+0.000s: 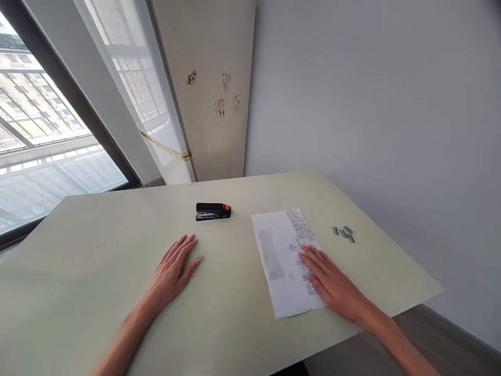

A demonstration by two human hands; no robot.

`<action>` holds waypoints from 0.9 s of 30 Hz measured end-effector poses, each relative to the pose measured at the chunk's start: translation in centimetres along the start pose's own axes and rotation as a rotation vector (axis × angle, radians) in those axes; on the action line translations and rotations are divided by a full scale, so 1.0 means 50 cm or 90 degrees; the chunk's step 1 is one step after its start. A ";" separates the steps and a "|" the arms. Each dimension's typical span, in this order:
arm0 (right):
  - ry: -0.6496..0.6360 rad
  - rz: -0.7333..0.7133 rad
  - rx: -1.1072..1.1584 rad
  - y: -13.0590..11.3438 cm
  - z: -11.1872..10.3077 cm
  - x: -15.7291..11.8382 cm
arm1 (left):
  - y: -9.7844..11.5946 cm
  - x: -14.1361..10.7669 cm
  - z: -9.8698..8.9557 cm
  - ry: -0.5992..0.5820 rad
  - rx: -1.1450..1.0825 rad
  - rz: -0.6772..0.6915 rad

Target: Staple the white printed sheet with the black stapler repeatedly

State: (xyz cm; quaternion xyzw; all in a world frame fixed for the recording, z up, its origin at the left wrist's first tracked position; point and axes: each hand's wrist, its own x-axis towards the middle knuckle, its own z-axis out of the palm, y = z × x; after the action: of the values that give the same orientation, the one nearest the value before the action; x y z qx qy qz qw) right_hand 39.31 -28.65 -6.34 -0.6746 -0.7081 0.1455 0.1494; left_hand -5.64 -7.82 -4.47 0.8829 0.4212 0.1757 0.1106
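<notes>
The smooth, pale grey wall (376, 104) rises behind and to the right of the broad, pale greenish-cream table (230, 292) in front of you. A tall beige panel (219, 136) with brown flaked patches stands beyond the table's far edge. The white rectangular paper (274, 261), printed with black text along its right side, lies flat on the table, well to the right of your left hand (172, 274) and partly beneath your right hand (331, 282). Your right hand is open, palm down, its fingers stretched over the printed lines; your left hand is also open and palm down on the bare tabletop, gripping nothing, its thumb spread from the fingers. Just past your left fingertips and slightly to their right, you have the black stapler with an orange patch (211, 211), lying between that hand and the far edge. Smallest are the short grey metallic strips (344, 234), grouped beyond your right hand, to the paper's right
</notes>
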 end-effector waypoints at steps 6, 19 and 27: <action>0.068 0.100 0.036 -0.001 -0.015 -0.020 | 0.005 0.003 0.004 -0.002 -0.007 -0.007; 0.125 0.099 0.027 -0.052 0.037 0.000 | 0.003 -0.003 -0.001 0.014 0.005 -0.007; 0.129 -0.002 0.205 -0.232 0.069 -0.015 | 0.006 -0.008 0.003 0.014 0.000 0.001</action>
State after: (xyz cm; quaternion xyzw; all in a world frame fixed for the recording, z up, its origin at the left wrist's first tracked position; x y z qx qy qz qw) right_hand 27.35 -29.98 -4.78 -0.6518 -0.6583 0.1880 0.3261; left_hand -5.58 -8.32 -4.57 0.8812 0.4216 0.1857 0.1059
